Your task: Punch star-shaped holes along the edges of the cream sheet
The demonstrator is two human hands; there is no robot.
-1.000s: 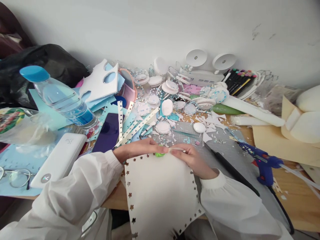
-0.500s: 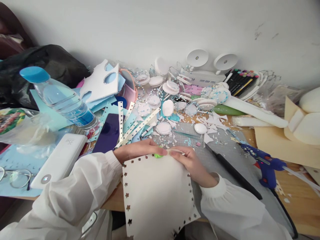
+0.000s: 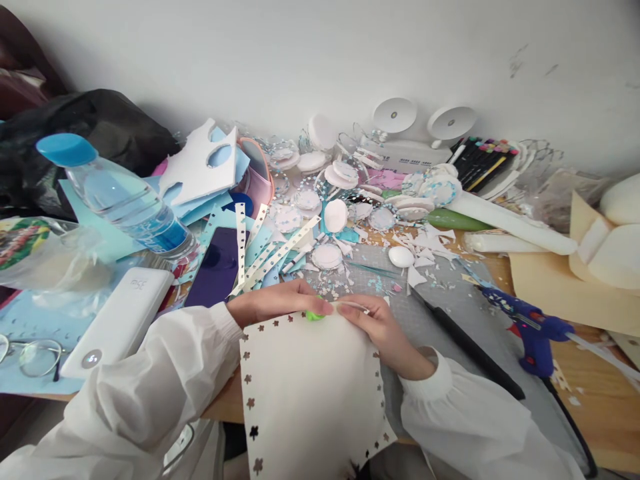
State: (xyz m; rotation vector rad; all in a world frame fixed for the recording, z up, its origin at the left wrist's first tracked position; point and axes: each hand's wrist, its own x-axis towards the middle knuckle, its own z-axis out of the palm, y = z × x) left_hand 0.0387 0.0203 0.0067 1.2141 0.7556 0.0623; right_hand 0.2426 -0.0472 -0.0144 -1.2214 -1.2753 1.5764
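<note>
Both hands (L [image 3: 280,300], R [image 3: 383,327]) pinching white sheet [image 3: 310,393] top edge, apparently; sheet below.

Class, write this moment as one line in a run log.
left hand: holding green object | right hand: at paper's top edge | white paper: flower-shaped holes along edges | glue gun: lying right

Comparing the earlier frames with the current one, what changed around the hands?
The white sheet has shifted to the person's left and slightly toward their body; the small green item moved slightly the same way. No grasp or release shows: the left hand and right hand remain at the sheet's far edge. The phone and glue gun stayed put.
</note>
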